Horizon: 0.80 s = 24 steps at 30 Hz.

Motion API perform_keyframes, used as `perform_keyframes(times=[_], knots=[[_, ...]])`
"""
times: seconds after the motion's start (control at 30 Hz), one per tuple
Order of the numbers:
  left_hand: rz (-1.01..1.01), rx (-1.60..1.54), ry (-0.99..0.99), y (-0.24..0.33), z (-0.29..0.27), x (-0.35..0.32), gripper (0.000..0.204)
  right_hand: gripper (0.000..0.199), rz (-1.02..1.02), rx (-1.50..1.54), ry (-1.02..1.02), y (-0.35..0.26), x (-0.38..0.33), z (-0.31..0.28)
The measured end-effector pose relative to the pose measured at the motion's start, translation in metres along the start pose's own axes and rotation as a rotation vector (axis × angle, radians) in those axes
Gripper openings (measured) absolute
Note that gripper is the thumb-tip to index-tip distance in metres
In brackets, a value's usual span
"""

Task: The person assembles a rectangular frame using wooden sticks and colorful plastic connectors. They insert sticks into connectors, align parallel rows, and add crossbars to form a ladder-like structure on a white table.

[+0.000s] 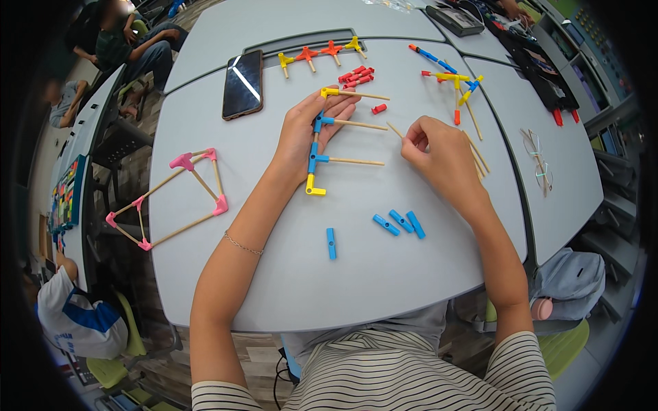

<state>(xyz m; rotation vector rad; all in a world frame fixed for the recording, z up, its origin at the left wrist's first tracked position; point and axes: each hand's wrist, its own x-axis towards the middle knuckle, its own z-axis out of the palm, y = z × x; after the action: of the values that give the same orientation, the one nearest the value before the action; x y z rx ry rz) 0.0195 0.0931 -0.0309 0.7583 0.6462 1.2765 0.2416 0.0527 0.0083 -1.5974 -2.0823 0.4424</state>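
My left hand [301, 137] rests on the grey table [356, 274] and holds a comb-shaped stick assembly [317, 154] of yellow and blue connectors with three wooden sticks pointing right. My right hand [439, 151] pinches a loose wooden stick [395, 129] by one end, its tip aimed at the assembly. More wooden sticks [480, 156] lie partly hidden under my right hand. Four loose blue connectors lie near me: one [331, 243] alone, three [401, 222] grouped.
A pink-jointed stick pyramid [175, 198] stands at the left. A phone [242, 83], small red connectors [358, 75], orange and yellow pieces [319, 55] lie at the back. A mixed-colour assembly [456, 82] and glasses [538, 164] sit right. Other people sit at the left.
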Motion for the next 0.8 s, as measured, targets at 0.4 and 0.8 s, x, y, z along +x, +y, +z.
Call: perform_keyframes(times=[0.4, 0.8], knots=[[-0.001, -0.023, -0.014, -0.001, -0.003, 0.002, 0.043, 0.015, -0.42, 0.418, -0.267, -0.023, -0.027, 0.025], [0.019, -0.041, 0.023, -0.003, 0.0, 0.0, 0.043, 0.012, -0.286, 0.495, -0.261, -0.032, -0.027, 0.029]])
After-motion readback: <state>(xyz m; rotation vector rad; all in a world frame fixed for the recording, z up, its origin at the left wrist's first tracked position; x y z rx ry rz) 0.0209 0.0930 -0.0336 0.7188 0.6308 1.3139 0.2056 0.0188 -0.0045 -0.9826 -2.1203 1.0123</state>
